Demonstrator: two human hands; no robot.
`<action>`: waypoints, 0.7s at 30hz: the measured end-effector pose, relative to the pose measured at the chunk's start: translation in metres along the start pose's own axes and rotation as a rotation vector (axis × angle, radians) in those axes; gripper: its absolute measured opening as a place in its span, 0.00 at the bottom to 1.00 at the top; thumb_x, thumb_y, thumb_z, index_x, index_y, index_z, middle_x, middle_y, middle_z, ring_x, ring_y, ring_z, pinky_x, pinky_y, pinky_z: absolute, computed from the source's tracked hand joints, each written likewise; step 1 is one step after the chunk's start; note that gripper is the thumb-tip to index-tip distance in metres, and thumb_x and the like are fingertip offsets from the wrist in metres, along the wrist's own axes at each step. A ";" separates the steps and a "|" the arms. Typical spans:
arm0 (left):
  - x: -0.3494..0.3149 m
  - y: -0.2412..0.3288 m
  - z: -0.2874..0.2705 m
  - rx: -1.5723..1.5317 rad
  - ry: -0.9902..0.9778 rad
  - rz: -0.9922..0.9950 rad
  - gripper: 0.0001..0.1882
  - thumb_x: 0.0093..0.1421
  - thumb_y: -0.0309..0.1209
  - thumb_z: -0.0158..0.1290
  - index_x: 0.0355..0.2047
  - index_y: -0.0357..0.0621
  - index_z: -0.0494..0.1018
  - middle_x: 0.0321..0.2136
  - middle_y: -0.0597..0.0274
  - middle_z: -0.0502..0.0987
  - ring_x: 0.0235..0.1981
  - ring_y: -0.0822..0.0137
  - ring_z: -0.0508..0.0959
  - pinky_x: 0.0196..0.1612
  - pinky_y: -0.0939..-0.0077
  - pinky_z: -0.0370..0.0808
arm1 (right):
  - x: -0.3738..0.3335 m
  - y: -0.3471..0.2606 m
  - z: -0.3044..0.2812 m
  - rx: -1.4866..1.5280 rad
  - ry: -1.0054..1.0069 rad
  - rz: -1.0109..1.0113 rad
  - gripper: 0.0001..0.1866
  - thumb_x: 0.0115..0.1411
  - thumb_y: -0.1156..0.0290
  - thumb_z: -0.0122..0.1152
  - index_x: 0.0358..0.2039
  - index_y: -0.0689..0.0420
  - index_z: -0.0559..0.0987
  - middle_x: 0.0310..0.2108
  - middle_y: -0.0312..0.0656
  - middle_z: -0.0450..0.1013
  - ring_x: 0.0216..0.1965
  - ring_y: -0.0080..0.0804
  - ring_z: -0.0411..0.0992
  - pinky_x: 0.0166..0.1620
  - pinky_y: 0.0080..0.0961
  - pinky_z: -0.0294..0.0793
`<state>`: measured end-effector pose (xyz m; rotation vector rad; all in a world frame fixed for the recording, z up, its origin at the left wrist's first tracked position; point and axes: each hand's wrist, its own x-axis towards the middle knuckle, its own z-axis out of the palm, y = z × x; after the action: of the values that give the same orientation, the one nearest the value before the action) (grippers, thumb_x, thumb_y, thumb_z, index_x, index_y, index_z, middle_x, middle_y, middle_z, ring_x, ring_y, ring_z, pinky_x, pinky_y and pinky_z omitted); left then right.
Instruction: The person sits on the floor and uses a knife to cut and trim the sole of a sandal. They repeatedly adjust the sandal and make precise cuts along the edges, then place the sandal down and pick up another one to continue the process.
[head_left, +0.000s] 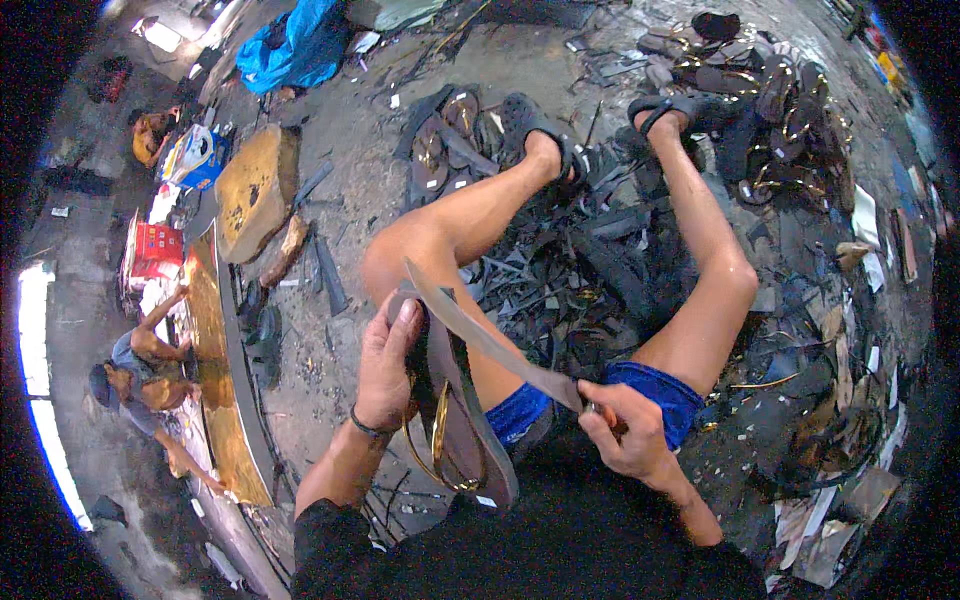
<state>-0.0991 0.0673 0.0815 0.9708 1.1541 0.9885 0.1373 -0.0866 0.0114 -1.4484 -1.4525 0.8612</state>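
My left hand (385, 365) grips a brown flip-flop (462, 425) near one end, thumb laid on top of the sole. The flip-flop has thin gold straps and slants down toward my lap. In my right hand (632, 430) is a knife (500, 350) with a long pale blade and an orange handle, fingers wrapped round it. Its blade crosses above my thigh and runs close along the flip-flop's right edge, its tip near my left thumb. Whether blade and sole touch, I cannot tell.
Dark offcuts (560, 285) cover the floor between my legs. Beyond my feet lie a heap of sandals (780, 105) and a smaller group (440, 150). A wooden block (258, 190) and blue plastic (290, 50) are farther left. Another person (140, 360) sits by a golden sheet (225, 400).
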 end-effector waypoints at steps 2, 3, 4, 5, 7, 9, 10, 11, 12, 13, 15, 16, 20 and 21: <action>-0.004 -0.014 -0.012 -0.025 0.002 -0.103 0.18 0.70 0.43 0.44 0.48 0.41 0.70 0.42 0.61 0.76 0.41 0.68 0.77 0.46 0.70 0.76 | -0.020 0.007 0.001 0.027 -0.082 0.044 0.19 0.54 0.69 0.70 0.47 0.60 0.80 0.29 0.44 0.78 0.22 0.33 0.73 0.27 0.27 0.74; -0.006 -0.021 -0.017 -0.038 -0.002 -0.152 0.19 0.71 0.45 0.41 0.48 0.42 0.70 0.42 0.60 0.76 0.40 0.65 0.78 0.46 0.67 0.76 | -0.024 0.010 0.002 0.030 -0.077 0.030 0.20 0.54 0.68 0.71 0.46 0.60 0.80 0.29 0.44 0.78 0.22 0.33 0.73 0.27 0.28 0.74; -0.008 -0.023 -0.020 -0.047 -0.058 -0.238 0.20 0.70 0.46 0.41 0.48 0.42 0.69 0.42 0.55 0.76 0.41 0.62 0.78 0.46 0.66 0.76 | -0.024 0.011 0.003 -0.028 -0.034 -0.013 0.20 0.54 0.67 0.71 0.46 0.60 0.80 0.30 0.44 0.79 0.22 0.33 0.73 0.27 0.28 0.74; -0.009 -0.027 -0.020 -0.067 -0.071 -0.209 0.20 0.70 0.46 0.41 0.48 0.42 0.68 0.41 0.54 0.75 0.41 0.61 0.78 0.46 0.66 0.76 | -0.020 0.012 0.003 -0.093 0.005 -0.054 0.20 0.53 0.67 0.72 0.46 0.60 0.80 0.30 0.44 0.79 0.22 0.33 0.73 0.27 0.28 0.74; -0.011 -0.032 -0.016 -0.103 -0.103 -0.148 0.20 0.70 0.46 0.42 0.48 0.41 0.67 0.41 0.52 0.75 0.40 0.59 0.78 0.47 0.65 0.77 | -0.010 0.011 0.002 -0.192 0.067 -0.129 0.21 0.53 0.65 0.72 0.45 0.59 0.80 0.31 0.44 0.79 0.22 0.34 0.73 0.27 0.28 0.74; -0.010 -0.029 -0.016 0.103 -0.165 -0.093 0.22 0.69 0.45 0.45 0.50 0.38 0.65 0.41 0.52 0.75 0.42 0.58 0.78 0.49 0.61 0.77 | 0.004 0.005 -0.006 -0.263 0.109 -0.192 0.21 0.52 0.64 0.73 0.45 0.59 0.80 0.32 0.44 0.80 0.22 0.35 0.74 0.27 0.28 0.74; -0.009 -0.029 -0.015 0.178 -0.188 -0.057 0.22 0.68 0.44 0.46 0.51 0.38 0.65 0.42 0.51 0.75 0.42 0.58 0.78 0.50 0.61 0.77 | 0.011 -0.004 -0.014 -0.274 0.087 -0.134 0.20 0.52 0.64 0.73 0.44 0.58 0.81 0.33 0.43 0.80 0.24 0.35 0.75 0.28 0.28 0.75; -0.009 -0.027 -0.014 0.250 -0.216 -0.019 0.22 0.68 0.44 0.47 0.51 0.38 0.64 0.42 0.51 0.75 0.43 0.58 0.79 0.50 0.60 0.77 | 0.017 -0.015 -0.024 -0.277 0.054 -0.119 0.20 0.51 0.64 0.73 0.44 0.57 0.81 0.32 0.42 0.80 0.24 0.35 0.76 0.28 0.28 0.76; -0.011 -0.027 -0.012 0.057 -0.190 -0.122 0.20 0.65 0.36 0.54 0.50 0.35 0.68 0.42 0.63 0.77 0.41 0.74 0.75 0.46 0.78 0.71 | 0.023 -0.022 -0.034 -0.275 0.023 -0.104 0.20 0.51 0.64 0.74 0.43 0.56 0.82 0.32 0.41 0.80 0.25 0.35 0.77 0.29 0.28 0.77; -0.009 -0.029 -0.015 0.223 -0.257 -0.051 0.20 0.66 0.37 0.53 0.51 0.37 0.66 0.41 0.60 0.77 0.42 0.69 0.76 0.46 0.73 0.73 | 0.028 -0.029 -0.043 -0.272 -0.008 -0.089 0.19 0.51 0.64 0.74 0.43 0.56 0.82 0.31 0.40 0.80 0.26 0.35 0.77 0.30 0.28 0.77; -0.007 -0.027 -0.015 0.224 -0.313 -0.057 0.18 0.66 0.37 0.50 0.51 0.40 0.65 0.38 0.58 0.77 0.42 0.64 0.78 0.46 0.67 0.75 | 0.038 -0.041 -0.058 -0.314 -0.062 -0.041 0.18 0.51 0.61 0.73 0.42 0.53 0.82 0.30 0.38 0.80 0.27 0.35 0.78 0.31 0.28 0.79; -0.007 -0.024 -0.011 0.063 -0.297 -0.131 0.16 0.66 0.35 0.49 0.50 0.42 0.65 0.37 0.58 0.77 0.41 0.64 0.78 0.45 0.65 0.76 | 0.043 -0.045 -0.064 -0.330 -0.085 -0.034 0.19 0.51 0.61 0.73 0.42 0.53 0.82 0.30 0.38 0.80 0.27 0.34 0.78 0.30 0.28 0.79; -0.002 -0.014 0.006 0.267 -0.455 -0.036 0.15 0.65 0.37 0.52 0.45 0.43 0.65 0.36 0.64 0.75 0.38 0.72 0.75 0.40 0.74 0.73 | 0.067 -0.064 -0.075 -0.300 -0.178 -0.048 0.17 0.53 0.64 0.72 0.41 0.58 0.82 0.26 0.43 0.78 0.22 0.33 0.76 0.25 0.26 0.75; -0.006 -0.013 0.012 0.195 -0.427 -0.106 0.16 0.63 0.38 0.54 0.44 0.43 0.64 0.35 0.66 0.74 0.37 0.73 0.74 0.41 0.76 0.71 | 0.073 -0.067 -0.077 -0.276 -0.213 -0.027 0.17 0.54 0.64 0.72 0.41 0.58 0.82 0.26 0.43 0.78 0.21 0.33 0.76 0.25 0.26 0.75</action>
<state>-0.0860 0.0571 0.0719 1.1949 0.9388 0.5527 0.1885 -0.0275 0.1096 -1.5703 -1.8040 0.8425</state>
